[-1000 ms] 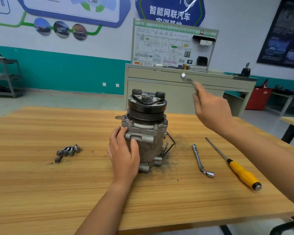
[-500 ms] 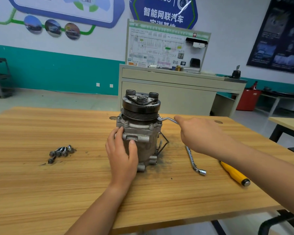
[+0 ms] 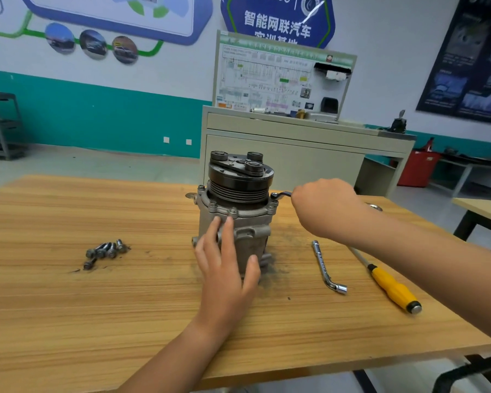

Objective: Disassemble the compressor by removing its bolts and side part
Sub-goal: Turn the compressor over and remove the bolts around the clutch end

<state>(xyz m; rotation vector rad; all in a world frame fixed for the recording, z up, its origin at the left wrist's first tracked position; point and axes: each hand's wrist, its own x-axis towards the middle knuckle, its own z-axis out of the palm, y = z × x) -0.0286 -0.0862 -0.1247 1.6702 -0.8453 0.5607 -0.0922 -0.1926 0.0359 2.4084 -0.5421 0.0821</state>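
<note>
On the left of the pale wood-grain table [image 3: 68,321]: a cluster of small dark steel bolts [image 3: 105,252], loose and heaped together, well apart from the work. Judged to be fasteners already drawn, parked where neither arm will sweep them off.

Centre: the grey cast-aluminium compressor with a black grooved pulley [image 3: 251,232], standing upright on its end, pulley uppermost, amid a smear of dark grime. This stance presents the ring of flange bolts [image 3: 233,210] to a tool coming from the side; several remain seated, so the side part is judged not yet free.

Against its near face: the left hand [image 3: 227,273], released rather than clenched, fingers straight and spread on the housing, thumb laid along the right flank. It presses to steady the body, presumably so the casting does not twist when torque is applied.

At the right edge of the flange: a slim bent steel wrench [image 3: 282,195], its head set on the bolt there. The right hand [image 3: 323,207] is clenched round the shank, arm reaching in from the right, placed for a turning pull.

Right of the compressor, lying flat: an L-shaped chrome socket wrench [image 3: 325,265], then a yellow-handled screwdriver [image 3: 393,289], its shaft partly hidden under the right forearm. Both lie unheld, near the working hand, apparently kept within reach for prying or stubborn bolts.
</note>
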